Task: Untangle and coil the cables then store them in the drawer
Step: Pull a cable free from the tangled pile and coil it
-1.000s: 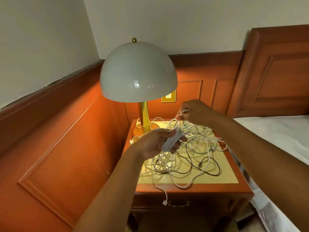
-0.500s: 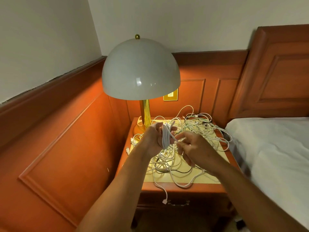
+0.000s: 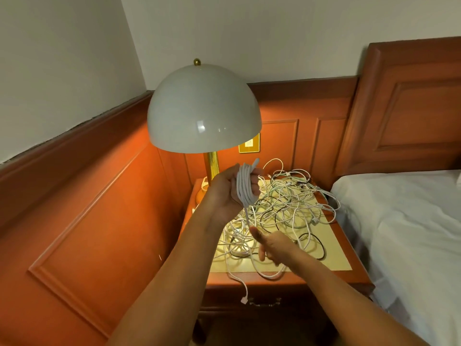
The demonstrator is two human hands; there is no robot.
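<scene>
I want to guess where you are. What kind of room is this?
Probably a bedroom, maybe a hotel's: a bed with white sheets, a carved wooden headboard, and a white dome-shaded brass lamp on a wooden nightstand.

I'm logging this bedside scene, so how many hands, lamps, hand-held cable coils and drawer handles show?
Hands: 2, left hand and right hand
Lamps: 1, the lamp
Hand-held cable coils: 1, the white coil
Drawer handles: 1, the handle
Total: 5

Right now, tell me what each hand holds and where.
Left hand grips the white cable coil around its wound loops. Right hand pinches that cable's loose strand below the coil.
</scene>
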